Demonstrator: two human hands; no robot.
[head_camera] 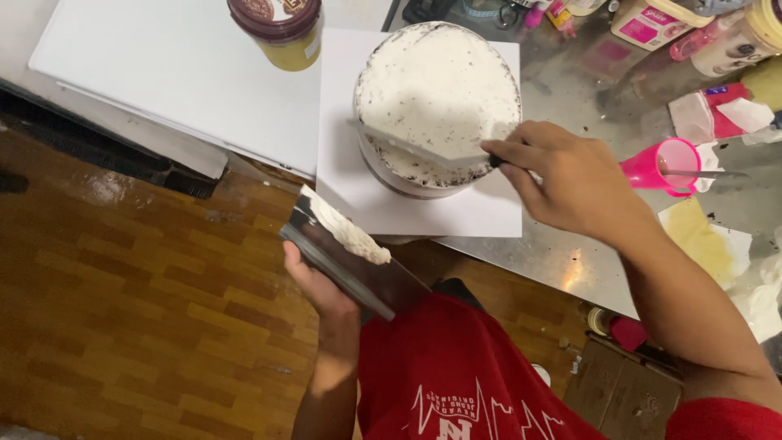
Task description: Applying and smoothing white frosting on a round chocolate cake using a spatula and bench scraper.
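A round cake (440, 81) covered in white frosting with dark crumbs stands on a white square board (342, 163) on a steel table. My right hand (570, 175) grips a spatula (423, 147) whose frosted blade lies flat across the near part of the cake's top. My left hand (314, 281) holds a flat metal scraper (358, 265) below the table edge, tilted, with a ridge of white frosting along its upper edge.
A yellow jar with a dark lid (281, 28) sits on a white board at the back left. A pink cup (664, 163) with a utensil in it, bottles, tubs and crumpled paper crowd the table's right side. Brown tiled floor lies to the left.
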